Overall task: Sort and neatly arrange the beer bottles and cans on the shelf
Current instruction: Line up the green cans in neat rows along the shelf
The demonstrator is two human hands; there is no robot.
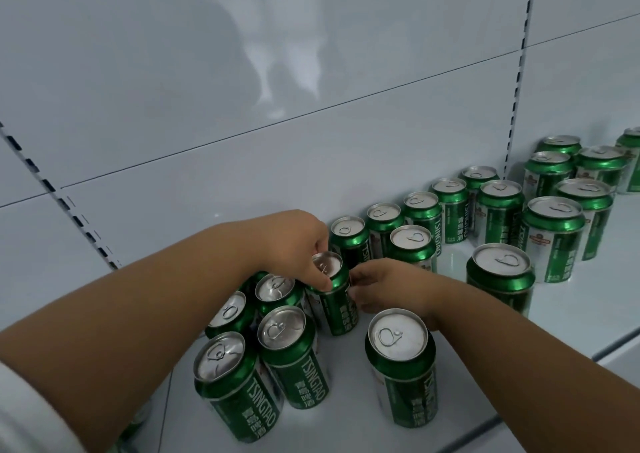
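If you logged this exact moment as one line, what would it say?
stage: arranging cans | left hand: grips top of green can | right hand: touches its side | shelf: more cans upright

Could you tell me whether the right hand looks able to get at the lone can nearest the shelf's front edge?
Probably yes: the lone can stands just under the right hand, its top uncovered and space open around it.

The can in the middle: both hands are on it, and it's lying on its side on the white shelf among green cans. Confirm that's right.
Not quite. The head view shows the can standing upright, silver top facing up, not on its side. The left hand grips its rim and the right hand touches its side, on the white shelf among green cans.
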